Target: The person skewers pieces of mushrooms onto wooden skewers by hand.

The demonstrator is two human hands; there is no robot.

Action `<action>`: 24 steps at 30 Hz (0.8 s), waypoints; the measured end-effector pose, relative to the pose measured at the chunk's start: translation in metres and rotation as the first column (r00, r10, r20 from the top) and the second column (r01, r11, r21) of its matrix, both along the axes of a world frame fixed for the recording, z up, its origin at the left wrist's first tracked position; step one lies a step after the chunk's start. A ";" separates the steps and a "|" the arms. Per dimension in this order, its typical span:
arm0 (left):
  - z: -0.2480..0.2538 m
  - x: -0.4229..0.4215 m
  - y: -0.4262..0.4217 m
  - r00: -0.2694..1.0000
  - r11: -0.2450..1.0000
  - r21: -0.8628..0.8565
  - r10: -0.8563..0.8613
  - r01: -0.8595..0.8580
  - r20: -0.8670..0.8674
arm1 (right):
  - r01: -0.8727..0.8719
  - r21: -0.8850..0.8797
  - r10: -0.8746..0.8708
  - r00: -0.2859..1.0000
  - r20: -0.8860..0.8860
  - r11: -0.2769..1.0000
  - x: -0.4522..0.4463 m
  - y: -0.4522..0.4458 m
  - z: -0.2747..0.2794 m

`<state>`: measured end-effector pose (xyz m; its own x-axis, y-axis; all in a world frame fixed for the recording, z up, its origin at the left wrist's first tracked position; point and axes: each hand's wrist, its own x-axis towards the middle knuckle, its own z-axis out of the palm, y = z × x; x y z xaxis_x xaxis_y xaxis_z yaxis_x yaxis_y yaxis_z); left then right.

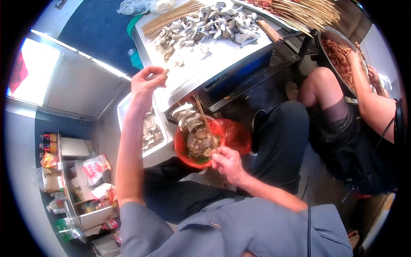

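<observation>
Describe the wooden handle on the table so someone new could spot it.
Find the white table with the heap of grey mushrooms. At the heap's right end in view, by the table's edge, lies the brown wooden handle. It is one short, thick piece, unlike the thin, pale skewers nearby.

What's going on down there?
The right hand holds thin sticks over a red container, and mushroom pieces there look threaded on a stick. The left hand is raised near the table, seemingly pinching a small pale piece. Loose mushrooms lie on the table, beside a bundle of sticks and a wooden handle. At the right, a co-worker has a hand in a basin of reddish pieces.
</observation>
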<state>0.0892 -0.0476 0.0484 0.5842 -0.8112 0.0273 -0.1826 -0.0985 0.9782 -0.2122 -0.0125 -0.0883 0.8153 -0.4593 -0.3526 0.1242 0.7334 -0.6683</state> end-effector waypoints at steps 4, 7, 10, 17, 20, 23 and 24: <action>-0.013 -0.014 0.023 0.996 0.999 0.012 0.049 -0.049 -0.075 | 0.018 -0.012 -0.018 1.000 -0.002 1.000 0.000 0.002 -0.005; -0.017 -0.032 0.032 0.968 0.996 -0.041 0.069 -0.081 -0.241 | 0.026 -0.013 -0.026 1.000 -0.001 1.000 0.000 0.002 -0.002; -0.024 -0.043 0.039 0.940 0.991 -0.087 0.062 -0.097 -0.334 | 0.028 -0.015 -0.028 1.000 -0.002 0.999 0.000 0.003 -0.003; -0.020 -0.061 0.046 0.876 0.973 -0.135 0.101 -0.185 -0.473 | 0.013 -0.003 -0.013 1.000 -0.008 1.000 0.000 0.003 -0.005; -0.022 -0.060 0.046 0.847 0.971 -0.126 0.108 -0.201 -0.520 | 0.015 -0.001 -0.015 1.000 0.019 1.000 0.001 0.003 -0.005; -0.027 -0.060 0.045 0.833 0.966 -0.145 0.102 -0.213 -0.543 | 0.006 -0.029 -0.005 1.000 0.010 1.000 0.001 0.004 -0.006; -0.028 -0.060 0.045 0.834 0.965 -0.159 0.092 -0.210 -0.544 | 0.006 -0.028 -0.005 1.000 0.008 1.000 0.001 0.004 -0.008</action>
